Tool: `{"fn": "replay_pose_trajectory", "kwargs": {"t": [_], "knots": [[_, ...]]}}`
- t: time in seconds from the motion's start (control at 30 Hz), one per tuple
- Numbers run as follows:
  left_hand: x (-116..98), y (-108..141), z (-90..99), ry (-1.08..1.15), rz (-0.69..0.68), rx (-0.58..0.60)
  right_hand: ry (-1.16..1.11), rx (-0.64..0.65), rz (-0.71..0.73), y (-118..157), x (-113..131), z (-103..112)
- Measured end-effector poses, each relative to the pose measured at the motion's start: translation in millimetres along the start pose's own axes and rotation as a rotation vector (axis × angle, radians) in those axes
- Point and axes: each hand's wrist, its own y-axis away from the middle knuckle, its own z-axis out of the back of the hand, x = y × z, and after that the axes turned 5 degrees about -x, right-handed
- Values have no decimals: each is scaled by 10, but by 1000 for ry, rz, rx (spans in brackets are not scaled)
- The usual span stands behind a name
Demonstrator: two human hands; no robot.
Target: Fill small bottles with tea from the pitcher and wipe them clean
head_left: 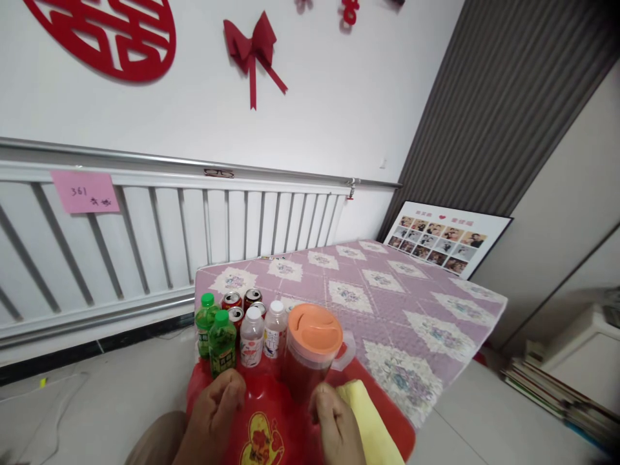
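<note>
My left hand (216, 413) is closed, thumb on top, just in front of two green-capped drink bottles (223, 342). My right hand (336, 423) is also closed, between a pitcher (307, 361) with an orange lid and a folded yellow cloth (371, 420). What either fist holds, if anything, is hidden. Between the hands lies a glossy red item (261, 413) with a gold heart-like print; whether my fingers grip its edges I cannot tell. Two white-capped bottles (264, 334) and several drink cans (242, 307) stand behind it.
A red tray (400, 433) lies under the pitcher and cloth. The table has a purple floral cover (349, 294). Beyond it are a white radiator (232, 219) and a leaning photo board (448, 239). Stacked books or papers (547, 394) lie at right.
</note>
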Motion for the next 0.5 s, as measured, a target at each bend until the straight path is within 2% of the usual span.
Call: {"fn": "replay_pose_trajectory", "kwargs": {"t": [0.07,0.13,0.33,0.5], "knots": [[6,-74,-97,96,-70,-15,-21,-13,-74,-81,124,-5],[-17,-138,-194,165,-74,14,-40,-8,-114,-146,226,-31],[-186,-232,-458,268,146,59,-104,-49,-172,-256,339,-148],[-92,-258,-646,301,193,87,-108,-80,-175,-274,268,-240]]}}
